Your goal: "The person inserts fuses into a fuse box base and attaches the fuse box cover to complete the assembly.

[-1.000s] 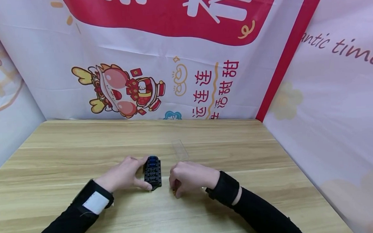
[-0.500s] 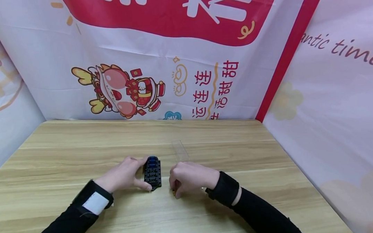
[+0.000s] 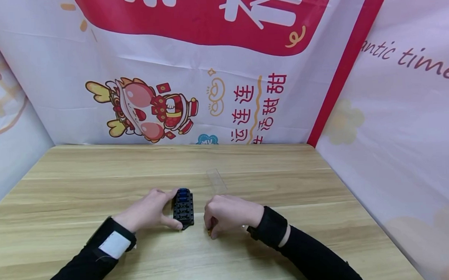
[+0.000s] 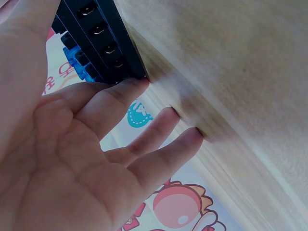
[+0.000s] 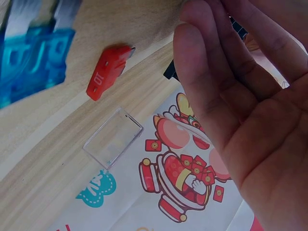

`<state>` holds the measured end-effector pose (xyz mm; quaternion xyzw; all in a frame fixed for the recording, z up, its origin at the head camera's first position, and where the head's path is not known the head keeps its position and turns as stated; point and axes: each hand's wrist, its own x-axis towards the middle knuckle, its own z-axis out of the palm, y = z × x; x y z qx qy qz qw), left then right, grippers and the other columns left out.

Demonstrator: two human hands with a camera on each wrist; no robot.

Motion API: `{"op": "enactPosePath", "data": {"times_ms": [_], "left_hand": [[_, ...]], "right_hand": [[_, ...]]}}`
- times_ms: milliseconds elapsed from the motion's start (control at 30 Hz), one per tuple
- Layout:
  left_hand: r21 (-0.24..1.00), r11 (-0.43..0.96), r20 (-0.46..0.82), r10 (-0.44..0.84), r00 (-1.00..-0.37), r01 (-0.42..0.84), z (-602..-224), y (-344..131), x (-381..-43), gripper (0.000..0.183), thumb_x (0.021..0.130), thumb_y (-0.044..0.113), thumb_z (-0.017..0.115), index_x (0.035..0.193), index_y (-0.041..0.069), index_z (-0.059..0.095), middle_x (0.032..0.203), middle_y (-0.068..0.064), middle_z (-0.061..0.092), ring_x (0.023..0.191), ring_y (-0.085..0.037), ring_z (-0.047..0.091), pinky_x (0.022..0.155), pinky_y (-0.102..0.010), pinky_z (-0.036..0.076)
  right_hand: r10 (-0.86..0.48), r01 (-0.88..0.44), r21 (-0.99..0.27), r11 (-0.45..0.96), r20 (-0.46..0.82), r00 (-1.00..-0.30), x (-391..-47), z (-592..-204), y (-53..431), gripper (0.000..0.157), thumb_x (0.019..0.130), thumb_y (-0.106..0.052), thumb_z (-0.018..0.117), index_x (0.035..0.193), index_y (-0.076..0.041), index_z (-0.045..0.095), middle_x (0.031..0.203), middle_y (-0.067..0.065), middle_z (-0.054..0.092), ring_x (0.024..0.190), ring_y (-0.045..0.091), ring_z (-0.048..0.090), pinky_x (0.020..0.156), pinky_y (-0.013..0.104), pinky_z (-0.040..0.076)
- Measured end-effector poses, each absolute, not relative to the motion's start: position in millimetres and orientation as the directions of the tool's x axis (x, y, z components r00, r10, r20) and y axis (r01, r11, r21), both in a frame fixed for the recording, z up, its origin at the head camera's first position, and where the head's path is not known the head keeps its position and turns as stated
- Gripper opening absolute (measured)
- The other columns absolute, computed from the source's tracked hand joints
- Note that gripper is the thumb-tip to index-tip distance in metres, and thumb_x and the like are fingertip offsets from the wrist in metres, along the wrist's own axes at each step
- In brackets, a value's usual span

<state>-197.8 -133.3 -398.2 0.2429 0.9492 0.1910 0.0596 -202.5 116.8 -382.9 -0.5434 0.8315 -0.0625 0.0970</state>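
Note:
A black fuse box point(image 3: 183, 207) with blue blade fuses point(image 3: 183, 193) at its far end lies on the table. My left hand point(image 3: 152, 210) holds it between thumb and index finger, one at each end; in the left wrist view its other fingertips point(image 4: 195, 134) touch the wood. Just right of the box, my right hand point(image 3: 227, 215) is curled, pinching a small orange-yellow piece point(image 3: 209, 231) that the fingers mostly cover. The right wrist view shows a red blade fuse point(image 5: 110, 71) marked 10 and a blue blade fuse point(image 5: 36, 60) near the palm; the head view hides both behind this hand.
Beyond the right hand, a clear plastic cover point(image 3: 216, 181) lies on the wooden table point(image 3: 98, 170). A printed cloth backdrop point(image 3: 160, 55) rises at the table's far edge, with more printed cloth point(image 3: 397, 128) along the right side.

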Motion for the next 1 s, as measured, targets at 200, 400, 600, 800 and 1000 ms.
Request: {"op": "enactPosePath", "data": {"times_ms": [200, 400, 600, 800, 1000], "left_hand": [[0.394, 0.812, -0.029, 0.48, -0.877, 0.431, -398.2, -133.0, -197.8, 0.106, 0.062, 0.065, 0.074, 0.142, 0.001, 0.043, 0.126, -0.023, 0.05, 0.114, -0.035, 0.048, 0.091, -0.051, 0.04], [0.391, 0.807, -0.019, 0.488, -0.873, 0.443, -398.9, -133.4, -198.1, 0.106, 0.062, 0.065, 0.074, 0.141, 0.002, 0.044, 0.126, -0.022, 0.051, 0.114, -0.035, 0.048, 0.092, -0.051, 0.04], [0.39, 0.805, -0.013, 0.491, -0.871, 0.448, -400.1, -134.1, -198.4, 0.106, 0.062, 0.066, 0.073, 0.141, 0.001, 0.044, 0.126, -0.023, 0.051, 0.115, -0.036, 0.047, 0.092, -0.051, 0.039], [0.387, 0.803, -0.008, 0.493, -0.87, 0.452, -401.1, -134.5, -199.3, 0.107, 0.062, 0.067, 0.073, 0.141, 0.001, 0.044, 0.126, -0.022, 0.052, 0.115, -0.036, 0.048, 0.093, -0.051, 0.039], [0.385, 0.803, -0.006, 0.496, -0.868, 0.456, -400.9, -134.4, -199.6, 0.106, 0.062, 0.066, 0.073, 0.141, 0.001, 0.044, 0.126, -0.022, 0.052, 0.115, -0.036, 0.048, 0.093, -0.051, 0.039]], "right_hand": [[-0.914, -0.891, -0.203, 0.406, -0.093, -0.395, -201.9, -382.9, 116.5, 0.011, 0.075, -0.025, 0.08, 0.081, -0.019, 0.073, 0.078, -0.017, 0.059, 0.069, -0.007, 0.051, 0.061, 0.007, 0.038], [-0.907, -0.887, -0.189, 0.421, -0.096, -0.41, -201.0, -383.5, 116.3, 0.007, 0.078, -0.022, 0.078, 0.082, -0.02, 0.073, 0.079, -0.017, 0.058, 0.069, -0.007, 0.05, 0.061, 0.007, 0.038], [-0.918, -0.899, -0.185, 0.396, -0.079, -0.388, -201.4, -383.9, 115.8, 0.005, 0.082, -0.019, 0.075, 0.078, -0.02, 0.072, 0.076, -0.017, 0.056, 0.066, -0.007, 0.048, 0.059, 0.008, 0.038], [-0.923, -0.906, -0.174, 0.386, -0.073, -0.379, -201.5, -384.4, 115.6, 0.008, 0.084, -0.017, 0.071, 0.077, -0.021, 0.071, 0.074, -0.017, 0.054, 0.065, -0.005, 0.047, 0.057, 0.009, 0.036], [-0.922, -0.906, -0.171, 0.388, -0.067, -0.382, -201.2, -384.4, 115.9, 0.008, 0.084, -0.016, 0.07, 0.078, -0.021, 0.072, 0.075, -0.017, 0.054, 0.064, -0.006, 0.047, 0.056, 0.008, 0.037]]}}
